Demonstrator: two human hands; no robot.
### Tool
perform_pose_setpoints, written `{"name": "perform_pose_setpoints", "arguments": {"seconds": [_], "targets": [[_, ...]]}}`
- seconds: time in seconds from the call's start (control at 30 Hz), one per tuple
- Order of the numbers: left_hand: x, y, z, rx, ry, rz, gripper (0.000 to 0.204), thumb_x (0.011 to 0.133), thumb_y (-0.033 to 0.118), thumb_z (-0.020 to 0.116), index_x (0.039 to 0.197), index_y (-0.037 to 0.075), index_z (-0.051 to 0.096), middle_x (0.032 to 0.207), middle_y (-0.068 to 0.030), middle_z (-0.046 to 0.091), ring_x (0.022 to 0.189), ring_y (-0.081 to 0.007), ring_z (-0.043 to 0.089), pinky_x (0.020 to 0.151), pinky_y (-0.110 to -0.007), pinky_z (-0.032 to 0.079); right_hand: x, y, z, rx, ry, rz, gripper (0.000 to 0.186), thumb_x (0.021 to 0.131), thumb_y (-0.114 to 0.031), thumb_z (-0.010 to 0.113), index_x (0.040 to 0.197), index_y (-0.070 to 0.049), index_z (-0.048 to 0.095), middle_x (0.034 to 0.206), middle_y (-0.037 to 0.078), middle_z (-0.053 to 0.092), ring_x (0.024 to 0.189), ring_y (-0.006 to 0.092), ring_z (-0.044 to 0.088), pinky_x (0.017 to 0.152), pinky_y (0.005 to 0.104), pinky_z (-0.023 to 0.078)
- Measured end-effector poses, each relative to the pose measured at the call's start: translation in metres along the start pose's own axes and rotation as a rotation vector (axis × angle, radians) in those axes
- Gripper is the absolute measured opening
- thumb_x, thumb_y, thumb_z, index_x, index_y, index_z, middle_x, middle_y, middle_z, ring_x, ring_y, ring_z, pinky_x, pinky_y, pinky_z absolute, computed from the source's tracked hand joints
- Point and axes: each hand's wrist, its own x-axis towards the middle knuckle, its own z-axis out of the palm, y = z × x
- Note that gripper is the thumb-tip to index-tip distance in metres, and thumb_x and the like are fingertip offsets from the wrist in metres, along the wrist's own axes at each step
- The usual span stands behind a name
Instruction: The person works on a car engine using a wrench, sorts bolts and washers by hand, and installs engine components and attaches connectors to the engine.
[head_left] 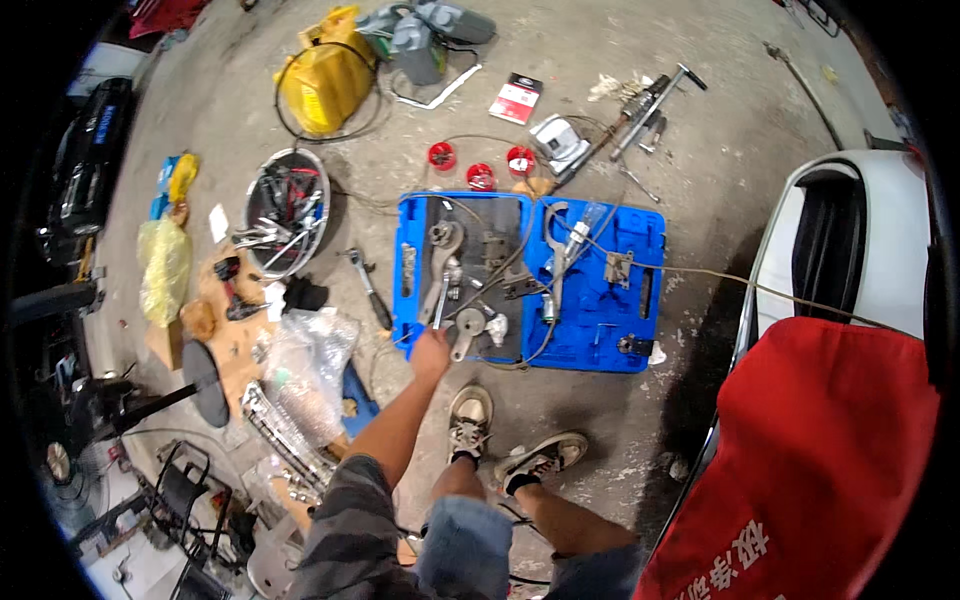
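Note:
My left hand (pixel 431 357) reaches down to the near edge of an open blue tool case (pixel 590 345) on the floor. Its fingers look closed around the lower end of a slim shiny wrench (pixel 441 310), whose far end lies among other metal parts. Beside it in the left half of the case are a long dark wrench (pixel 438 270) and a rounded metal tool with a short handle (pixel 466 332). The right half holds a curved hook wrench (pixel 556 255) and a metal bracket (pixel 618 267). My right hand is out of view.
A round metal basin (pixel 322 235) full of tools stands left of the case, with a ratchet (pixel 370 288) between them. Red cups (pixel 480 177) and a yellow jerrycan (pixel 327 85) are beyond. A cable (pixel 740 279) crosses toward the white car (pixel 895 230) on the right.

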Motion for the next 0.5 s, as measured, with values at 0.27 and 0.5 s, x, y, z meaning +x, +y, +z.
{"name": "perform_pose_setpoints", "arguments": {"seconds": [0.27, 0.5], "targets": [[-0.007, 0.019, 0.042, -0.029, -0.247, 0.313, 0.052, 0.08, 0.009, 0.054, 0.131, 0.011, 0.047, 0.124, -0.0197, 0.054, 0.111, -0.0408, 0.052, 0.099, -0.044, 0.039, -0.061, -0.019, -0.09, -0.065, 0.04, 0.092, 0.054, 0.082, -0.023, 0.06, 0.127, 0.003, 0.044, 0.132, 0.026, 0.044, 0.123, 0.0405, 0.042, 0.103, 0.0486, 0.033], [-0.172, 0.035, -0.096, -0.113, -0.718, 0.423, 0.047, 0.085, 0.011, 0.052, 0.129, -0.002, 0.044, 0.122, -0.0224, 0.053, 0.115, -0.0346, 0.049, 0.098, -0.042, 0.039, -0.257, -0.03, -0.157, 0.176, 0.203, 0.5, 0.054, 0.08, -0.024, 0.063, 0.124, 0.002, 0.048, 0.129, 0.027, 0.046, 0.12, 0.0411, 0.045, 0.1, 0.05, 0.036]]}}
